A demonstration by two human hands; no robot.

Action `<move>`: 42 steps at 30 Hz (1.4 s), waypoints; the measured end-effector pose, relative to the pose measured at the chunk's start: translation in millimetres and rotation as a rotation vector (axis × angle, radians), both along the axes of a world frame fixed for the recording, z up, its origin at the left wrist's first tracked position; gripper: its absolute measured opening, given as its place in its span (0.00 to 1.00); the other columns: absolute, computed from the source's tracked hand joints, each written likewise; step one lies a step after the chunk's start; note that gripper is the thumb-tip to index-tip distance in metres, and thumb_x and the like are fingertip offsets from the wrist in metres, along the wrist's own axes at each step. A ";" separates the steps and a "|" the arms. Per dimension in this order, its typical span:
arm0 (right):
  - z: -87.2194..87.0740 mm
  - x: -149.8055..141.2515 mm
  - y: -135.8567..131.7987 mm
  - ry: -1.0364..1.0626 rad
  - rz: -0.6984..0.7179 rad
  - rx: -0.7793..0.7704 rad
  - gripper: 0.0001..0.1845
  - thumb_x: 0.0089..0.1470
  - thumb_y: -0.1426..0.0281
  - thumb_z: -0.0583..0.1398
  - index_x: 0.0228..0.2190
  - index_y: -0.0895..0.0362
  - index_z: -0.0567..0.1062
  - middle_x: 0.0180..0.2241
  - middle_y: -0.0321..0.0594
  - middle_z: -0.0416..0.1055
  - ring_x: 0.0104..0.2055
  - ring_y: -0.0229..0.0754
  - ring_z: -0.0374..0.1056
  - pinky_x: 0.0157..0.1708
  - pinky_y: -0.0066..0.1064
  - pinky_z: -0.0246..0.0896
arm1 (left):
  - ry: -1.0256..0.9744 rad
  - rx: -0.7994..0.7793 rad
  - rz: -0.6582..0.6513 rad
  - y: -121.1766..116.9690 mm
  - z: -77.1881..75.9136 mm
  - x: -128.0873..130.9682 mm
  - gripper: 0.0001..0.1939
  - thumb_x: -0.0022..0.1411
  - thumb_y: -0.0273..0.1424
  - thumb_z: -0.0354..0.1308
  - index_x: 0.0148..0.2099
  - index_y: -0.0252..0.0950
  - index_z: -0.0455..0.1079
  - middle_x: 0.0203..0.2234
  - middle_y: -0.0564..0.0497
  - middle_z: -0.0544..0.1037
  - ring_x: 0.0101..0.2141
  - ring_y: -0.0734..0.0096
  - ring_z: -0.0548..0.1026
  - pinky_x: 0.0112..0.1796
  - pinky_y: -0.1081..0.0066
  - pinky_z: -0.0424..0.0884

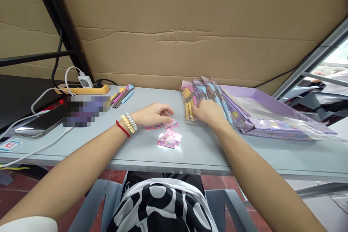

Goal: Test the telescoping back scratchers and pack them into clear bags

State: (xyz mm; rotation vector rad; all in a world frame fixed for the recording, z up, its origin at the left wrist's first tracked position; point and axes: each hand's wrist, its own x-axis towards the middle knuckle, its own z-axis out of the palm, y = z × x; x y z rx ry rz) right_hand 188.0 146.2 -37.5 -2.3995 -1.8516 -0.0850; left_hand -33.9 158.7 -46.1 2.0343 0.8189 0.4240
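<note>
My left hand (155, 114) hovers over or rests on small pink printed cards (172, 124), its fingers loosely curved with a gap between thumb and fingers. More pink cards (169, 139) lie overlapped just in front of it. Clear plastic packets of small back scratchers (202, 92), with yellow, pink and blue handles and hand-shaped tips, are piled to the right. My right hand (210, 111) is closed on the near part of a packet in this pile; its fingertips are partly hidden. Several loose back scratchers (123, 96) lie at the back left of the table.
A purple box (277, 130) with plastic film stands open on the right. To the left are a phone (40, 121), white cables and a yellow power strip (100, 90) with a plugged-in charger. Cardboard (190, 18) backs the grey table (201, 154).
</note>
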 end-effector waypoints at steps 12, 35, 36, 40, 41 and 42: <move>1.8 -18.1 -20.6 -0.015 0.283 0.358 0.18 0.55 0.68 0.48 0.26 0.60 0.75 0.28 0.48 0.74 0.29 0.43 0.65 0.26 0.32 0.42 | -0.139 -0.097 0.126 -4.0 5.7 4.4 0.21 0.55 0.42 0.61 0.46 0.33 0.68 0.31 0.50 0.76 0.30 0.72 0.74 0.32 0.70 0.69; -24.4 -49.4 -28.5 0.202 0.747 0.481 0.14 0.48 0.65 0.60 0.18 0.57 0.64 0.20 0.37 0.64 0.23 0.35 0.57 0.27 0.28 0.47 | -0.561 -0.508 0.066 -7.7 -2.5 13.6 0.34 0.41 0.27 0.72 0.50 0.35 0.60 0.34 0.50 0.76 0.32 0.71 0.76 0.33 0.71 0.71; -24.0 -49.6 -28.8 0.225 0.758 0.482 0.16 0.48 0.62 0.61 0.18 0.56 0.63 0.20 0.36 0.64 0.24 0.35 0.57 0.27 0.28 0.47 | -0.565 -0.511 0.057 -7.7 -2.6 13.1 0.35 0.42 0.27 0.72 0.51 0.35 0.60 0.35 0.50 0.75 0.32 0.71 0.76 0.32 0.71 0.71; -22.4 -49.3 -29.7 0.304 0.809 0.490 0.24 0.43 0.54 0.66 0.20 0.56 0.61 0.21 0.35 0.63 0.24 0.35 0.57 0.26 0.27 0.48 | -0.602 -0.491 0.033 -7.1 -3.5 11.7 0.35 0.42 0.25 0.71 0.52 0.36 0.60 0.36 0.50 0.75 0.33 0.71 0.76 0.33 0.71 0.71; -22.2 -48.9 -29.6 0.314 0.817 0.486 0.24 0.42 0.54 0.67 0.20 0.56 0.60 0.21 0.35 0.63 0.25 0.35 0.57 0.26 0.27 0.47 | -0.608 -0.475 0.039 -7.0 -3.8 11.8 0.36 0.41 0.24 0.71 0.52 0.35 0.60 0.35 0.51 0.75 0.34 0.72 0.75 0.34 0.71 0.71; -22.1 -48.3 -29.5 0.319 0.823 0.479 0.25 0.41 0.54 0.67 0.20 0.56 0.60 0.21 0.35 0.63 0.25 0.35 0.57 0.26 0.27 0.47 | -0.608 -0.456 0.048 -6.8 -4.2 11.9 0.36 0.41 0.23 0.71 0.52 0.35 0.59 0.34 0.51 0.75 0.34 0.72 0.75 0.35 0.71 0.71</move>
